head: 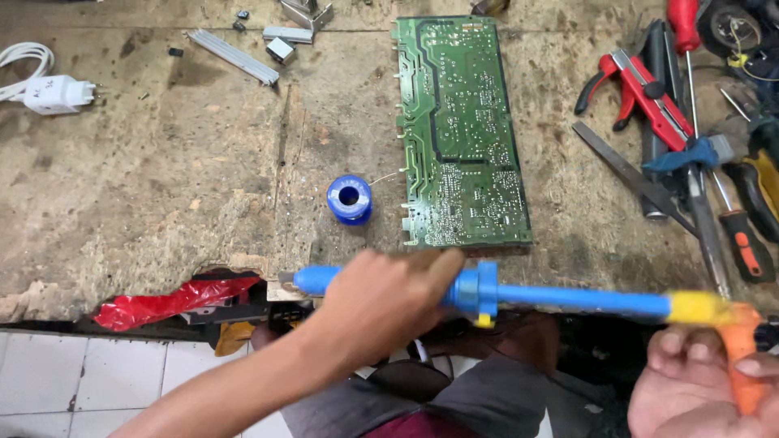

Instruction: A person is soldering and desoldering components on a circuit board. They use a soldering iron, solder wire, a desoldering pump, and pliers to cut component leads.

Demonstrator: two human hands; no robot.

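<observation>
Keep the long blue plastic desoldering pump [487, 294] level across your lap as you work it, and steady both ends so the barrel does not twist between your grips. Your left hand [381, 304] is wrapped around the thick rear part of the barrel, fingers [434, 272] curled together and clamped on it, with the blue plunger knob poking out just past your wrist side. Your right hand [702, 385] sits at the far end, fingers [759, 367] closed on an orange handle [742, 365] that meets the pump's yellow tip [694, 308]; what that orange piece belongs to is not clear from here. Just beyond your left fingers, on the worn, stained wooden table [162, 178], lies a small blue spool of solder wire [350, 199], and beside it the green rectangular circuit board [462, 130]. Beyond your right fingers is a heap of pliers and screwdrivers [690, 138], well apart from the pump.
</observation>
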